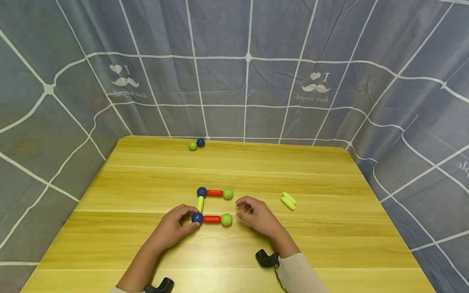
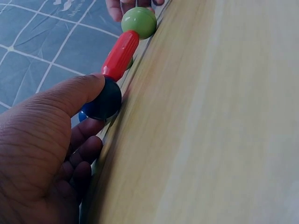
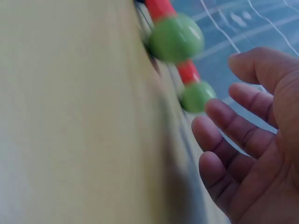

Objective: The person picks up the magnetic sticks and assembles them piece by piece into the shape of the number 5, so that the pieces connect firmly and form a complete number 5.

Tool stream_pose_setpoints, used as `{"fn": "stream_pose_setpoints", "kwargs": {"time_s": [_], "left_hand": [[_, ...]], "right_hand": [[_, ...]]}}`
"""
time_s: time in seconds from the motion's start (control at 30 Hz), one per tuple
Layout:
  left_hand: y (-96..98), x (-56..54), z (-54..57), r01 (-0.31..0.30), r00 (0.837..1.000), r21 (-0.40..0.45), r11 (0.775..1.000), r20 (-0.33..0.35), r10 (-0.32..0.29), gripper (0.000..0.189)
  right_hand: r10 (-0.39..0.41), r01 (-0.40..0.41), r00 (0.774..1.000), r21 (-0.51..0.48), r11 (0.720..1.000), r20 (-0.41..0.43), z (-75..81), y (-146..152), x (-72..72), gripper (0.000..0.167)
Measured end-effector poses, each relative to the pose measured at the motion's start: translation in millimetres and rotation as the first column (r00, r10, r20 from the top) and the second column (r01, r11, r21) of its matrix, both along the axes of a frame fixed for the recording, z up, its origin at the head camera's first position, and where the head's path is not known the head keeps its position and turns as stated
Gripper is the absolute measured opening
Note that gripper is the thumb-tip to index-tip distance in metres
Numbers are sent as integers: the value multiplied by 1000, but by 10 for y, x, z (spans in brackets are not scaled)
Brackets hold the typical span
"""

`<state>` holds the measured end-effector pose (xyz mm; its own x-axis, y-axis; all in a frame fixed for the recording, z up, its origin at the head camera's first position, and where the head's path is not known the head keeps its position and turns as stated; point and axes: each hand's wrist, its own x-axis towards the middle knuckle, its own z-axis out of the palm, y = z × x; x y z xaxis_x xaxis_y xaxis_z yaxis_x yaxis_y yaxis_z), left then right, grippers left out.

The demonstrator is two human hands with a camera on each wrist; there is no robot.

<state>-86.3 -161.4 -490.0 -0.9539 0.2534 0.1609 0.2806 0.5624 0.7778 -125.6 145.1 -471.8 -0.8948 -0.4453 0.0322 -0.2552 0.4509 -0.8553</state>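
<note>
My left hand [image 1: 174, 228] pinches the near blue ball [image 1: 197, 218] between thumb and fingers; in the left wrist view the thumb lies on top of that ball [image 2: 103, 100]. The ball is part of a joined shape on the table. From it a red rod [image 1: 211, 219] leads right to a green ball [image 1: 226, 219], and a yellow-green rod [image 1: 200, 204] leads back to another blue ball [image 1: 202, 192]. A second red rod [image 1: 214, 193] joins that one to a second green ball [image 1: 228, 193]. Holding nothing, my right hand [image 1: 257, 215] hovers right of the green balls, fingers loosely bent.
Two loose yellow-green rods [image 1: 288, 201] lie side by side to the right of my right hand. At the table's back edge sit a loose green ball [image 1: 192, 145] and a dark blue ball [image 1: 200, 142]. A grey curtain [image 1: 227, 81] with white lines surrounds the wooden table [image 1: 311, 175].
</note>
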Motion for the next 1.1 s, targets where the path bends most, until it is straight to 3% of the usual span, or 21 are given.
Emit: {"fn": "stream_pose_setpoints", "kwargs": {"time_s": [0.13,0.27,0.43,0.67,0.87,1.1], "left_hand": [[9,-15,16,7,1000,-1,1000,-3,-7,26],[17,-20,29,0,1000,-2,1000,1,0,26],[20,-5,22,-8,1000,-3,1000,19,8,26],[12,-8,8,-8,1000,15,1000,26,7,25],[2,-4,4,-9,1000,25,1000,22,8,25],[4,-4,4,-5,1000,14,1000,14,5,26]], "right_hand": [[-121,121,993,16,992,-14,85,284,-60,27],[-254,254,967,3,967,-29,165,633,-110,31],[-337,339,941,46,940,-40,189,970,-98,36],[-371,376,926,141,916,-66,205,1163,-2,35],[-322,340,940,234,911,-114,166,1182,44,32],[-294,316,948,248,916,-121,115,1141,55,25]]}}
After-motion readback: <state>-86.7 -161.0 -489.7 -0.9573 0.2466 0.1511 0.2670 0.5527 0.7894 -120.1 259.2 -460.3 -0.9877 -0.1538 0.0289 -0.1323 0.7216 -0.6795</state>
